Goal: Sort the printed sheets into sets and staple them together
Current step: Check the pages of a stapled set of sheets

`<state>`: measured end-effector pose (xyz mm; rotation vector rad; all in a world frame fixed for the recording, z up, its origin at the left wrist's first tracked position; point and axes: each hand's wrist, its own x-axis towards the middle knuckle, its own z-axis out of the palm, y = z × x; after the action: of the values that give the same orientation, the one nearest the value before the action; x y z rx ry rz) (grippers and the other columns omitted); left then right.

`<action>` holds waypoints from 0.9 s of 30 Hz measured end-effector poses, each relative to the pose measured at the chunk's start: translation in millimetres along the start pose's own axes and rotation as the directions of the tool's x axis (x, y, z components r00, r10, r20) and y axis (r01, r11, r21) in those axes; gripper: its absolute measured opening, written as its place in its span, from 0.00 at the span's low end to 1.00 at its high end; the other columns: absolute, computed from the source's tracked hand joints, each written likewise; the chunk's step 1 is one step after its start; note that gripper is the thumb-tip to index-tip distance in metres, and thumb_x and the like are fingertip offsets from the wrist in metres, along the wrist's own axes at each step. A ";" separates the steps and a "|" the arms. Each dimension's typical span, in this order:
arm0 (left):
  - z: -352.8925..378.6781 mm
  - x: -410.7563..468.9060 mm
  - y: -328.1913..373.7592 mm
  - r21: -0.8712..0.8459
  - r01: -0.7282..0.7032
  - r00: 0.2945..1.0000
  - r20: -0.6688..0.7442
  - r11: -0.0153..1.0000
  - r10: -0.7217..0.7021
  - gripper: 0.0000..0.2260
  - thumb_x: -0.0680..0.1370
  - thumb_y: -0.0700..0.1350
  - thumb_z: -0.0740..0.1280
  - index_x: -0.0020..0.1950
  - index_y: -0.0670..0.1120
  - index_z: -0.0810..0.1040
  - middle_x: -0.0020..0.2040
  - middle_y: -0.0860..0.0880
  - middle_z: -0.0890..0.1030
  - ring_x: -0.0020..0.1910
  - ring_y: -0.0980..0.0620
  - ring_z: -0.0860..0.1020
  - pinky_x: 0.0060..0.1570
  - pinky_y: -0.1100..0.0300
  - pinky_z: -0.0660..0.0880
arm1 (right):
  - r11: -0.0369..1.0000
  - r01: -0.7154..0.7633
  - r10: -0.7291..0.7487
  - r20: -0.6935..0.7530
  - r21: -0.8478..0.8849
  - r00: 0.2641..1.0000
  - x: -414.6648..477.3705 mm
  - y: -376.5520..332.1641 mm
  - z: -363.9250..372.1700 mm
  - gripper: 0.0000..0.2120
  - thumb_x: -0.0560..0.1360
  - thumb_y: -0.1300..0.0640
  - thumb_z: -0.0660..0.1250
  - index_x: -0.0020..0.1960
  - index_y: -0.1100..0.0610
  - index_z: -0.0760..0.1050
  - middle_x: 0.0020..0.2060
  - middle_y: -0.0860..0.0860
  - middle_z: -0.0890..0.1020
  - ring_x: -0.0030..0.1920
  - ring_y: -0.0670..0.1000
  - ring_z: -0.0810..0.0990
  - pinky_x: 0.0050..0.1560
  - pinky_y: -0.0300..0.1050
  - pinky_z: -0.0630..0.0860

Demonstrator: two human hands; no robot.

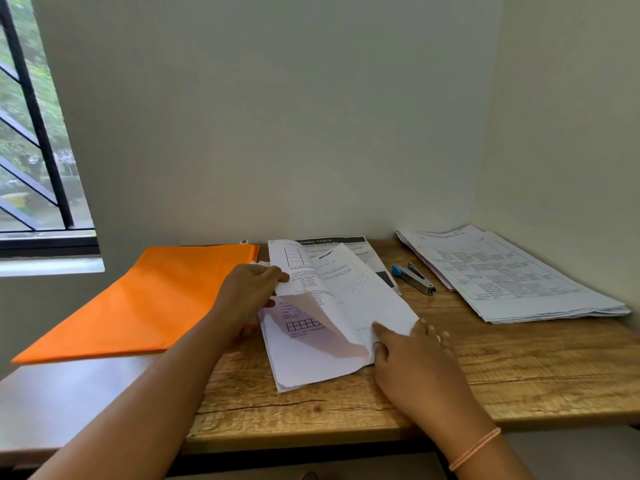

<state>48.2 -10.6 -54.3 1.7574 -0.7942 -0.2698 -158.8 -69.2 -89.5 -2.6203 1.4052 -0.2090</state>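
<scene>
So, going left to right: window with dark bars on the far left, then an orange folder lying flat on the left part of the desk, its near corner hanging over the edge. Left hand sits just right of the folder and pinches the left edge of the top sheets, thumb on top, so they're lifted and curled up off the rest. That stack lies mid-desk with a black-headed page behind it. Right hand is at the near right corner of the lifted sheets, thumb and forefinger pinching it; the other fingers are blurred. Further right there's 1 stapler with a blue end, untouched, and a pile of printed tables in the far right corner.
</scene>
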 end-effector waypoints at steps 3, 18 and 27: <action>0.6 -2.5 1.9 -0.128 0.047 0.998 0.044 0.991 -0.041 0.10 0.79 0.42 0.61 0.48 0.40 0.82 0.45 0.48 0.81 0.42 0.51 0.80 0.32 0.65 0.78 | 0.997 0.050 -0.050 -0.006 -0.064 0.999 0.3 -4.2 -3.6 0.24 0.81 0.47 0.46 0.77 0.48 0.50 0.76 0.59 0.53 0.77 0.57 0.49 0.74 0.58 0.40; 0.1 -6.6 2.5 -0.053 0.074 0.991 0.112 0.996 -0.068 0.13 0.79 0.49 0.61 0.51 0.43 0.82 0.48 0.51 0.80 0.42 0.55 0.77 0.32 0.65 0.70 | 0.599 0.484 -0.168 -0.491 0.638 0.855 6.6 -22.4 -23.9 0.20 0.79 0.56 0.60 0.67 0.40 0.64 0.76 0.46 0.46 0.61 0.23 0.60 0.43 0.17 0.63; -0.9 -3.8 0.8 -0.016 0.044 0.996 0.077 0.999 -0.043 0.14 0.78 0.55 0.63 0.46 0.47 0.83 0.44 0.51 0.81 0.42 0.50 0.79 0.44 0.57 0.76 | 0.688 0.584 -0.384 -0.466 0.431 0.797 1.8 -35.5 -15.7 0.19 0.80 0.60 0.57 0.70 0.51 0.69 0.73 0.42 0.63 0.68 0.34 0.58 0.60 0.20 0.52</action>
<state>45.6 -7.6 -54.0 1.7572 -0.8070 -0.3745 -132.1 -52.5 -66.8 -2.4286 0.5030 -1.0242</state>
